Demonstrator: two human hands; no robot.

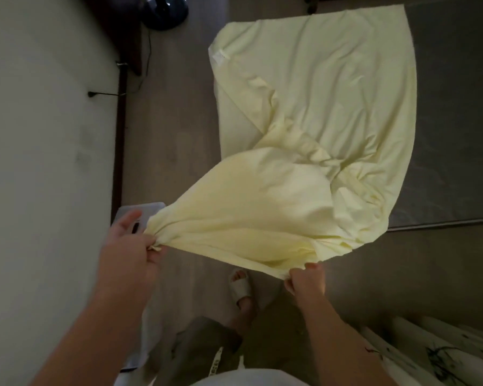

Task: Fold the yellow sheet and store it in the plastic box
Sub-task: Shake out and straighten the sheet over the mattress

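One clear plastic box (147, 208) partly hidden behind left hand (129, 246); that and right hand (307, 280) each pinch rumpled pale-yellow cloth sheet (304, 121).

sheet (304, 112): soft matt yellow cloth, creased; floor (173, 129): smooth wood-look boards; box (140, 213): translucent plastic

Grey-brown wooden plank floor (179, 135), centre. Pale plain wall (39, 135) with dark skirting board (119, 135), left. Dark round appliance base (165, 12) with thin black cable (148, 51), upper left. Grey rug (457, 107), right. White slide sandal (241, 287), lower centre. Pale rolled tubes (430, 352), lower right.
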